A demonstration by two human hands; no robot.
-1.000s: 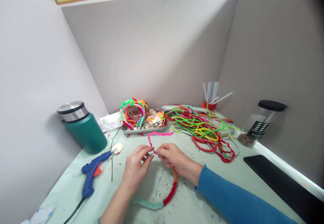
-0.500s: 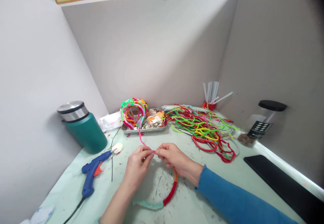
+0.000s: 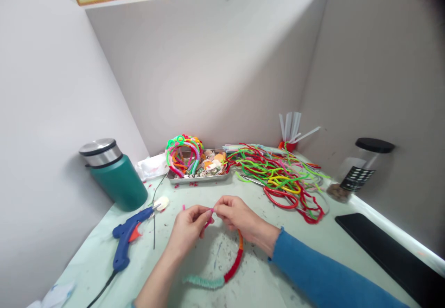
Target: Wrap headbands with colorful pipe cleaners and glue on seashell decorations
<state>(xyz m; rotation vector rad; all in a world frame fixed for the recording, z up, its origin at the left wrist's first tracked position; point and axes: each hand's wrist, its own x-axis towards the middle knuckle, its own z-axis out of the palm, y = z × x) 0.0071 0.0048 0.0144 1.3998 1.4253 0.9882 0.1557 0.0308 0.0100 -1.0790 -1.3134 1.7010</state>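
My left hand and my right hand meet over the pale green table, fingers pinched. Between them sits the top end of a curved headband wrapped in orange, red and light teal fuzzy wire. My left hand pinches a pink fuzzy wire at that end; only a short piece of it shows under the fingers. My right hand grips the headband's upper end, its blue sleeve running off to the lower right.
A blue glue gun lies left of my hands, a teal flask behind it. Farther back stand a metal tray with finished headbands, a heap of coloured fuzzy wires, a black-lidded jar and a black pad.
The free tail of the pink wire swung from up and right, across to the left, then down behind my left fingers. Both hands stayed in place.
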